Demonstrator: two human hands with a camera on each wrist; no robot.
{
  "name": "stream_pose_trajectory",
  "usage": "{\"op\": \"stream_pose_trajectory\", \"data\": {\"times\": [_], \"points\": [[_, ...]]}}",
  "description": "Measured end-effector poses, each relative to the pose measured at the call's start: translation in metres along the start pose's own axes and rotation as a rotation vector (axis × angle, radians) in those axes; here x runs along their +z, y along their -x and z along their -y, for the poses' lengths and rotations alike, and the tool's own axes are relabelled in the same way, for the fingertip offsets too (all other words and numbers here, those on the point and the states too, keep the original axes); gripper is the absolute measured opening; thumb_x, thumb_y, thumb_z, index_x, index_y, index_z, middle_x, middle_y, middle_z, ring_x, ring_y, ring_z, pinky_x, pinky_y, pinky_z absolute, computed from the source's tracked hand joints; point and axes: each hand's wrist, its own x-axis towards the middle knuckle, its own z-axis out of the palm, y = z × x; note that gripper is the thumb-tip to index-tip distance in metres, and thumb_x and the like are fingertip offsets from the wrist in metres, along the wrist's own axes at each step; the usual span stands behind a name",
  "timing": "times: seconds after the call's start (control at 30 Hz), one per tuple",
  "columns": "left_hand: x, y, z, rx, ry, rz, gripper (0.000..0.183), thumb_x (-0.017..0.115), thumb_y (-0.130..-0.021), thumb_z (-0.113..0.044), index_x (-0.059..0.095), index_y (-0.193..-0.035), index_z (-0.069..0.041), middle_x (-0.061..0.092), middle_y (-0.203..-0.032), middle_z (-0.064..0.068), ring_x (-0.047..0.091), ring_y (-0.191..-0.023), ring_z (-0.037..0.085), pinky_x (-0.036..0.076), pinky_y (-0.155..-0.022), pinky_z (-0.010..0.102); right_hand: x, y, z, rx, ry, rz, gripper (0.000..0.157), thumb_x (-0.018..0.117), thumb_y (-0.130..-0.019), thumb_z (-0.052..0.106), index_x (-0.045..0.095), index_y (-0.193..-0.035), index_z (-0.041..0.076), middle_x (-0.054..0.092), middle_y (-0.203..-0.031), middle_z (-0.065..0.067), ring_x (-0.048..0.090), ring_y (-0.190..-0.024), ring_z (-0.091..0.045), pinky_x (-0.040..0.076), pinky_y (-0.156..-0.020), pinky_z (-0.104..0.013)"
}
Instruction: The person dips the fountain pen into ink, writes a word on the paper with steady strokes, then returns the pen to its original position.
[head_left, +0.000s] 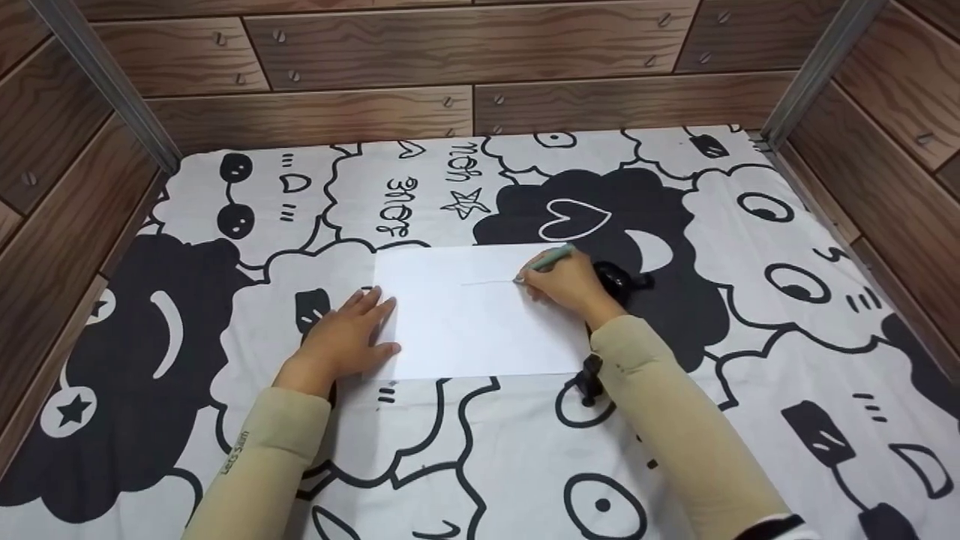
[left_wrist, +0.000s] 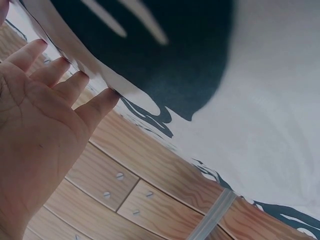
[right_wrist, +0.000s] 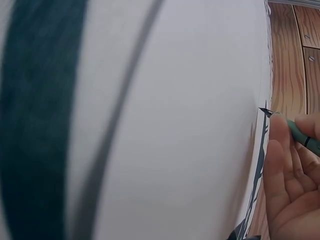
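Observation:
A white sheet of paper lies flat on the patterned cloth, with one thin, nearly level line in its upper part. My right hand pinches a green fountain pen between thumb and fingers at the sheet's upper right. The pen's nib touches the paper at the line's right end. Spread over the sheet's left edge, my left hand rests with its fingertips and thumb on the paper. In the left wrist view the left hand's fingers look nearly straight.
A black-and-white cartoon cloth covers the surface under the paper. Wood-patterned panels wall in the back and sides, with grey metal posts at the back corners. Black gear shows by the right wrist.

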Motion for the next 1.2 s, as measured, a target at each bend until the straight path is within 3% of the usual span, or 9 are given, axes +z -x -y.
{"op": "stream_pose_trajectory", "data": {"times": [0.33,0.57,0.87,1.2], "points": [[-0.002,0.002,0.0,0.005,-0.001,-0.007,0.069,0.06,-0.091,-0.041,0.035,-0.148,-0.011,0.023,-0.155,0.013,0.015,-0.142,0.036,0.022,-0.108,0.059,-0.008,0.003,0.0,0.043,0.048,-0.033,0.016,0.067,-0.085,0.023,0.075,-0.082,0.009,0.068,-0.063,-0.001,0.059,-0.054,-0.008,0.041,-0.05,-0.018],[-0.002,0.001,0.0,0.009,-0.002,-0.011,0.069,0.061,-0.091,-0.041,0.036,-0.148,-0.011,0.024,-0.154,0.014,0.016,-0.141,0.036,0.022,-0.107,0.059,-0.01,0.004,0.0,0.085,0.023,-0.031,0.018,0.068,-0.085,0.025,0.074,-0.083,0.008,0.07,-0.069,-0.006,0.063,-0.058,-0.013,0.043,-0.05,-0.017],[-0.002,0.001,-0.001,-0.006,0.007,-0.004,0.069,0.061,-0.091,-0.04,0.035,-0.148,-0.012,0.023,-0.155,0.012,0.014,-0.142,0.034,0.02,-0.108,0.06,-0.005,0.002,0.002,0.047,-0.047,-0.067,0.016,0.068,-0.083,0.022,0.075,-0.079,0.008,0.066,-0.062,0.001,0.061,-0.056,-0.009,0.045,-0.051,-0.017],[-0.001,0.0,0.0,0.015,-0.006,-0.018,0.069,0.061,-0.091,-0.041,0.036,-0.148,-0.011,0.024,-0.154,0.013,0.016,-0.141,0.035,0.022,-0.107,0.06,0.013,-0.012,0.009,-0.021,-0.097,-0.098,0.013,0.066,-0.082,0.018,0.075,-0.084,0.008,0.066,-0.064,0.002,0.06,-0.056,-0.006,0.049,-0.054,-0.017]]}}
